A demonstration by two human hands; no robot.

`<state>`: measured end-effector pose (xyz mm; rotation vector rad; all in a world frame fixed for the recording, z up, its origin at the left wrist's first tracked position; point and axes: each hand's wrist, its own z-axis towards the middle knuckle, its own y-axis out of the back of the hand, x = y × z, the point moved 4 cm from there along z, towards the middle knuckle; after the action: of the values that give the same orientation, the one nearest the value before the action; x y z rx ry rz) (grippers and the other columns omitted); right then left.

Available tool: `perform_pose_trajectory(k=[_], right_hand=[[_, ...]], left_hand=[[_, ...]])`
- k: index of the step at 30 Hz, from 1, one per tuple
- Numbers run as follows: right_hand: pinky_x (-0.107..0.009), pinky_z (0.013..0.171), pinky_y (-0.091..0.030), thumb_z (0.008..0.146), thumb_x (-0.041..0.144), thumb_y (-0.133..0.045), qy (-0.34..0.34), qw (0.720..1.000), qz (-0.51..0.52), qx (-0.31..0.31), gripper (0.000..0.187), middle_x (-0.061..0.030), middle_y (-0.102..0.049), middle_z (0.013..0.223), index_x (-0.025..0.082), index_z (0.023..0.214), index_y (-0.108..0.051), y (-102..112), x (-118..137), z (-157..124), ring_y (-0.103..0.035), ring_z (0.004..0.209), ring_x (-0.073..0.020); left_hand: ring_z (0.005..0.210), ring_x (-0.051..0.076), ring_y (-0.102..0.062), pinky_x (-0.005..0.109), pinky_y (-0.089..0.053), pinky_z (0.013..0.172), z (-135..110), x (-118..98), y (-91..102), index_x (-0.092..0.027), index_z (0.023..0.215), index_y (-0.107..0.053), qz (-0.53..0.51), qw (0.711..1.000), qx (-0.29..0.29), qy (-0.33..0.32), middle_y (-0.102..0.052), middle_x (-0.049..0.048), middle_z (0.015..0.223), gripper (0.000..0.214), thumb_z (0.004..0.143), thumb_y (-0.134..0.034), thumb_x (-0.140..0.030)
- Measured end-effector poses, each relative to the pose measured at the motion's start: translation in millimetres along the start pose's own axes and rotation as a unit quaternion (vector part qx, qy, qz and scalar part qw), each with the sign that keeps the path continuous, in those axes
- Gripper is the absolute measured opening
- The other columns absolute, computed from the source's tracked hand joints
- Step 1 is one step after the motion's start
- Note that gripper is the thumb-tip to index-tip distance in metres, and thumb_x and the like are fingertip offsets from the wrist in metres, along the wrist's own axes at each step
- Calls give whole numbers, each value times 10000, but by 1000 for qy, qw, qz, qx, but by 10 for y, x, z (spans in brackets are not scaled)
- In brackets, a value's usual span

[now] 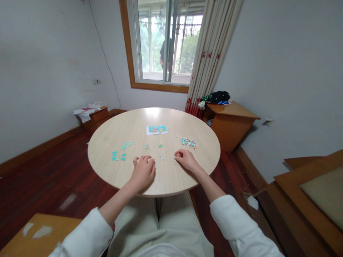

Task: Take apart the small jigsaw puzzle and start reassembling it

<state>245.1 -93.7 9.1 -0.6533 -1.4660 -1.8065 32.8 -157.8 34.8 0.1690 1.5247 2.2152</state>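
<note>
A small pale jigsaw piece [174, 161] lies on a round pale-wood table [166, 184], right at the fingertips of the seated person's right hand [187, 160]. It sits on the hand's inner side, towards the middle of the table and well in from the near rim.

That hand rests on the tabletop with its fingers curled in and the thumb and forefinger drawn close together over the piece. Whether they actually pinch it cannot be told at this size. The left hand [144, 172] rests nearby, knuckles up, folded into a loose fist with nothing visible inside it. A single loose pastel piece [161, 157] lies between the two hands, touching neither.

The risk appears to lie in how small and flat the piece is. A careless drag of the fingertips could skate it over the smooth wood instead of lifting it, and a sweep of the white sleeve or wrist could carry it, or the piece between the hands, off the near edge onto the dark red wooden floor [53, 178].

Further out, a heap of pink-and-green pieces [189, 143] sits just beyond the right hand. A scatter of teal pieces [119, 156] lies to the left. A blue printed picture card [157, 129] lies flat near the table's centre.
</note>
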Motion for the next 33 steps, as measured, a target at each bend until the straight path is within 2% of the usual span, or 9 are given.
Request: perform_pose_trajectory(k=[5,9,11,14,18,22,27,33], right_hand=[[-247,629,-445,691,223,-603,11,999,26,-29,133,-12,-656,656,156,781,-674,18,-6,-33,-590,630,-135],[-277,646,-467,724,295,-560,19,990,92,-105,200,-54,-684,735,143,788,-674,104,-110,-25,-605,673,-161],[-293,662,-475,741,300,-537,18,985,85,-149,212,-68,-693,768,147,787,-676,193,-184,-15,-605,688,-170],[-309,697,-476,761,258,-507,12,981,20,-192,219,-84,-697,828,147,822,-686,339,-292,-4,-600,713,-176],[-315,742,-468,729,208,-576,9,984,-77,-162,186,-84,-687,838,135,853,-695,417,-375,20,-595,728,-177],[-311,783,-453,728,210,-643,45,984,-135,-104,110,-70,-680,845,152,808,-692,357,-362,51,-590,800,-185],[-306,805,-433,823,180,-559,76,973,-200,-92,126,-87,-658,852,145,796,-676,287,-357,78,-570,849,-190],[-302,800,-422,885,186,-464,82,959,-260,-79,197,-104,-624,917,157,842,-655,250,-335,65,-557,876,-197]], left_hand=[[1059,258,-510,493,-248,941,38,-156,-75,-170,959,-600,-15,999,34,-17,-612,128,1117,234,873,-383,-175],[1051,250,-511,494,-251,947,61,-323,-103,-170,973,-588,-32,997,54,-51,-613,120,1115,245,884,-360,-178],[1079,263,-494,507,-256,950,88,-441,-122,-177,1034,-576,-41,994,70,-76,-595,124,1169,261,895,-359,-218],[1147,303,-444,541,-249,967,154,-608,-178,-174,1183,-523,-45,988,96,-109,-512,135,1321,348,907,-358,-306],[1164,322,-434,568,-225,999,223,-697,-271,-168,1236,-502,-40,985,121,-116,-481,128,1369,400,907,-358,-344],[1160,320,-438,575,-234,991,175,-633,-281,-158,1234,-510,-40,987,118,-104,-501,130,1352,397,904,-355,-317],[1135,286,-456,537,-237,985,13,-474,-184,-180,1170,-552,-55,990,86,-96,-551,124,1289,343,899,-366,-281],[1039,238,-508,495,-242,964,-97,-320,-83,-188,992,-610,-76,993,46,-75,-637,101,1077,258,880,-378,-212]])
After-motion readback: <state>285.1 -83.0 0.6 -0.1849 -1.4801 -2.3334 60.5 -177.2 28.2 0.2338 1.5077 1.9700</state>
